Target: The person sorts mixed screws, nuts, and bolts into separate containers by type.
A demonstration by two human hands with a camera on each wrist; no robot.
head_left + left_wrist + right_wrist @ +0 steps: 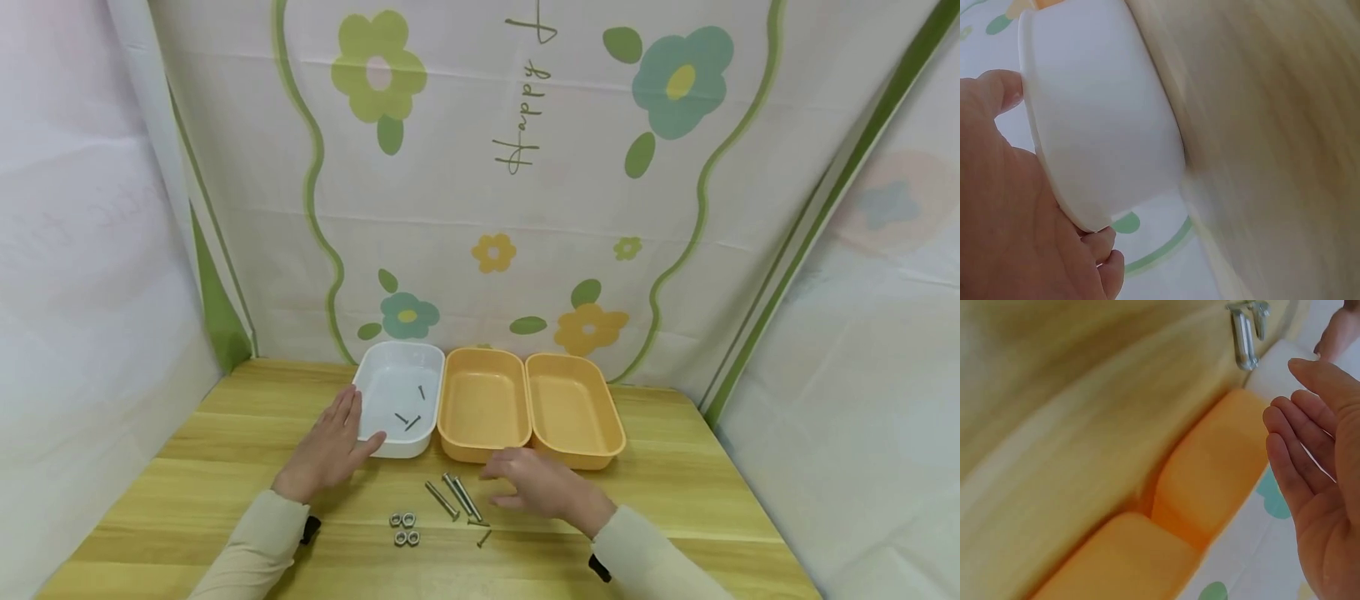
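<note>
My left hand [325,451] rests at the near left corner of a white plastic tray [397,375], its fingers along the left side and its thumb over the front rim. Inside that tray lie three small screws [413,423]. Held over the table in front of the middle orange tray [483,454], my right hand [546,485] is empty, with fingers loosely bent. To its left on the table are three long bolts [442,501] and two small screws [483,539]. Several hex nuts [408,520] sit in a cluster left of the bolts.
A second orange tray [617,429] stands at the right end of the row, side by side with the others. All three stand toward the back of the wood-grain table [225,450]. Flower-printed cloth [450,200] hangs behind, with pale cloth on both sides.
</note>
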